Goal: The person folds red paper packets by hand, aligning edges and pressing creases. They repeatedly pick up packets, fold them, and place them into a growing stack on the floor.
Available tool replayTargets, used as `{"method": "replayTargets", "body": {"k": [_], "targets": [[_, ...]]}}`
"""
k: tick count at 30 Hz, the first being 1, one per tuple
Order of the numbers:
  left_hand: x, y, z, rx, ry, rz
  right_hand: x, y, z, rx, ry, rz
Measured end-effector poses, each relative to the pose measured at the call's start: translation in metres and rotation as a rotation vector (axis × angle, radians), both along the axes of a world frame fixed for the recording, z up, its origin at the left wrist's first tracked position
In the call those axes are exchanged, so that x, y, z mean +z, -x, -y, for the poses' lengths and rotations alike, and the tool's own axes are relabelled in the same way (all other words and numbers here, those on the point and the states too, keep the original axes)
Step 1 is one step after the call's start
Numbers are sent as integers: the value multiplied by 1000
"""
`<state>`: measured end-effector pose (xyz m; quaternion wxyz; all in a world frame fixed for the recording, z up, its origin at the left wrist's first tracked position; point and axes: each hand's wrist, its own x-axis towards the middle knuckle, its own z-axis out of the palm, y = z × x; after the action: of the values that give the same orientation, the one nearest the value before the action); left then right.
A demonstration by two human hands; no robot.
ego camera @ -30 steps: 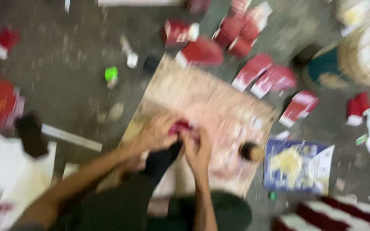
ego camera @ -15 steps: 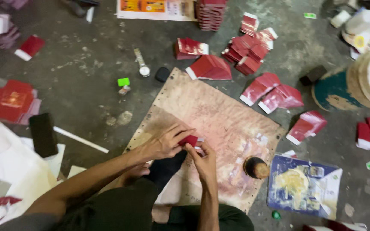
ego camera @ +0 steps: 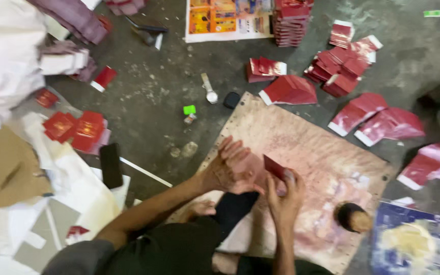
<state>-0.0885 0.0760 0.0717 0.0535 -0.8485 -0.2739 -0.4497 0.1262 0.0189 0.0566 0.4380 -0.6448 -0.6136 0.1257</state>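
While the person sits on the floor, the head view shows both hands over a stained wooden board (ego camera: 322,153). The right hand (ego camera: 284,196) is closed in a pinch around a small red card piece (ego camera: 274,167); its fingers wrap the lower edge and the piece stands tilted up above the board. The left hand (ego camera: 232,168) is mostly open, with fingers spread and slightly curled, just beside the red piece; I cannot tell if its fingertips touch it, and it does not seem to grip anything.

I judge the first risk to be a slip: the piece is held only at one edge, so a small pull from the left hand could twist it out of the pinch or bend it in a wrong place.

Near the right hand, on the same board, stands a dark round brush (ego camera: 351,216), and beside it lies a blue sheet with yellowish paste (ego camera: 413,244). The board looks smeared, so I think a dropped piece could get dirty or stick there.

Farther away, many finished red boxes (ego camera: 352,63) lie loose on the concrete floor (ego camera: 159,86), and a wristwatch (ego camera: 209,90) and a black phone (ego camera: 110,165) also lie there. A wide arm movement could, in my opinion, push these or spread paste on them.
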Motion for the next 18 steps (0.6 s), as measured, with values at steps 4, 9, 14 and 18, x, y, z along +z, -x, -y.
{"method": "replayTargets", "body": {"k": [4,9,14,18], "targets": [[-5,3,0,49,17,-38,12,6,-1,64,50,1],[-9,6,4,37,70,-41,19,11,1,66,105,48],[-5,2,1,65,89,-69,22,10,2,72,132,84],[2,-4,-1,62,80,-17,10,5,4,82,127,42]]}}
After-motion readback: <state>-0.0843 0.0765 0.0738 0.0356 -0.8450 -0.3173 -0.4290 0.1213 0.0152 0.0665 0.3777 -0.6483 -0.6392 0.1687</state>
